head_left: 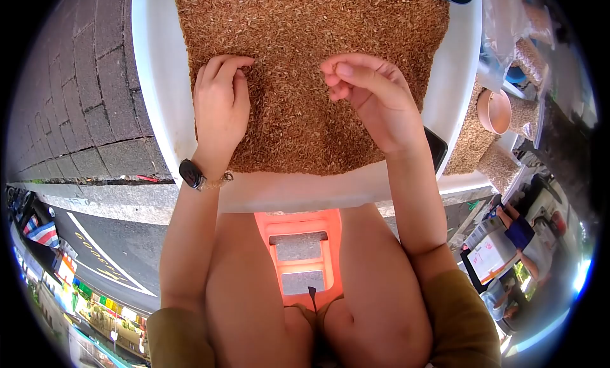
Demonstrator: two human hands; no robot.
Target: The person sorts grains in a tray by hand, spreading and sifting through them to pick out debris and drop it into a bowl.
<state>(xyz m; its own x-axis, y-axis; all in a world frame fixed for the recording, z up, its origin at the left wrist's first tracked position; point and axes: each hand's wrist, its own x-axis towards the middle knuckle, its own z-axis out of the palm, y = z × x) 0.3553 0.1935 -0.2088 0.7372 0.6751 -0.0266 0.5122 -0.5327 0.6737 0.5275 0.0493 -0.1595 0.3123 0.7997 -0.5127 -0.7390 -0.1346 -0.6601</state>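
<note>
Your bare thighs (251, 285) frame an orange stool (298, 225), which sits under the near edge of a white tray (305, 191) and probably props it up. The tray's raised rim appears to keep the brown grain (286, 123) contained; it lies in a broad layer before you, between and beyond your hands. Your left hand (222, 104), a watch (191, 173) at its wrist, is palm down over the grain's left side, fingers loosely bent, gripping nothing. Your right hand (381, 104) is turned inward, thumb and fingertips drawn together above the grain; I cannot tell whether they meet or pinch a kernel. Beside that wrist a dark flat object (436, 149) lies along the tray's side, seemingly tucked clear of the grain. Farther right, a pinkish bowl (494, 112) sits among bagged grain (524, 114), apparently within easy reach. Brick paving (82, 82) spreads to the left.
</note>
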